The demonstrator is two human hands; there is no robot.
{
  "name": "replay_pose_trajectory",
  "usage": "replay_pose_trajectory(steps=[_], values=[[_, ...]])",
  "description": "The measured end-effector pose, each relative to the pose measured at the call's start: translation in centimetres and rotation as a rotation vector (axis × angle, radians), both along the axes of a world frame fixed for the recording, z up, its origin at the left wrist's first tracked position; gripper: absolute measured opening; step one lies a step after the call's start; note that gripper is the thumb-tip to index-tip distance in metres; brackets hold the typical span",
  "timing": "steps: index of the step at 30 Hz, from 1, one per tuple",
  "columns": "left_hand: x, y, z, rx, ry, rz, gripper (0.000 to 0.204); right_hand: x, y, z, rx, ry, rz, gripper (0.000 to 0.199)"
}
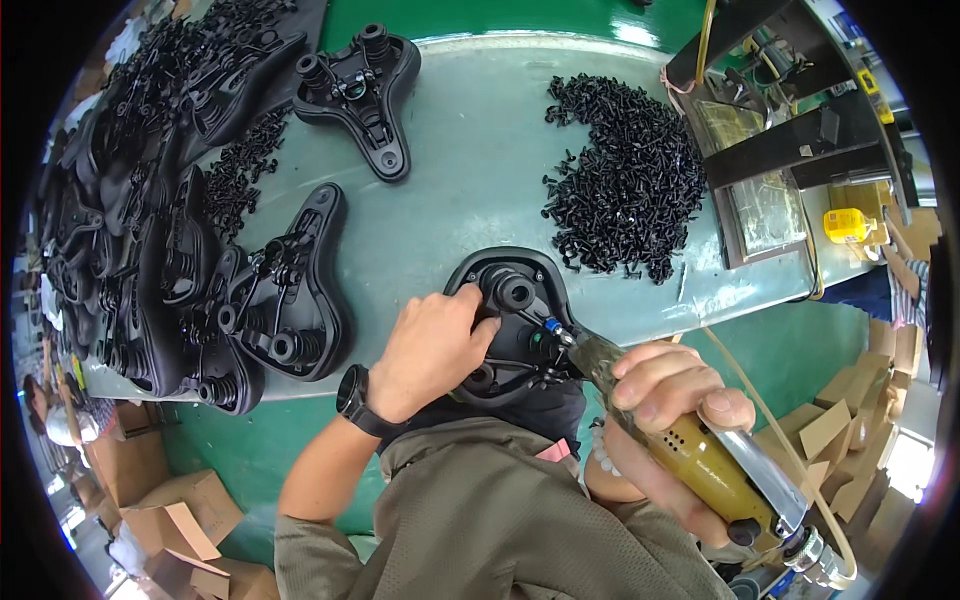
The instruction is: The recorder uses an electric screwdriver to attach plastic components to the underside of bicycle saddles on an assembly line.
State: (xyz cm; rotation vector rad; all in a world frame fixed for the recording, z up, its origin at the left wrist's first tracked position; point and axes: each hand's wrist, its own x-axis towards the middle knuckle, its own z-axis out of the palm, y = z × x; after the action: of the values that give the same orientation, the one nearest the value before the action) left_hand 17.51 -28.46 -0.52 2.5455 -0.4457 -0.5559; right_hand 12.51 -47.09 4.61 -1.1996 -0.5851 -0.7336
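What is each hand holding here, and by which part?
The right hand grips a pneumatic screwdriver around its yellow body. The left hand presses on the underside of a black bicycle saddle, steadying it.

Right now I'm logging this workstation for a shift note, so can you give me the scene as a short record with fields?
left hand: left hand presses down on the black saddle base at the table's near edge
right hand: right hand grips a yellow powered screwdriver, tip at the base's underside
table: grey-green worktop
loose parts: pile of black screws beyond the base
other stock: more saddle bases stacked at the person's left, one lying apart farther back
floor: cardboard boxes
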Motion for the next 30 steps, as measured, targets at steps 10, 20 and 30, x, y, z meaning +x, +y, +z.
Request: replay_pose_trajectory(steps=[10, 20, 30], values=[[2.0, -0.7, -2.6, -0.369, -0.231, -0.017, 0.052, 2.2, 2.0, -3.5, 0.050, -0.033, -0.035, 0.098], [3.1, -0.8, -3.8, -0.466, -0.149, -0.067, 0.041, 2.7, 2.9, -6.0, 0.058, 0.155, 0.022, 0.099], [3.5, -0.9, -5.0, -0.467, -0.189, -0.029, 0.043, 5.2, 2.1, -6.6, -0.373, 0.285, 0.099, 0.084]])
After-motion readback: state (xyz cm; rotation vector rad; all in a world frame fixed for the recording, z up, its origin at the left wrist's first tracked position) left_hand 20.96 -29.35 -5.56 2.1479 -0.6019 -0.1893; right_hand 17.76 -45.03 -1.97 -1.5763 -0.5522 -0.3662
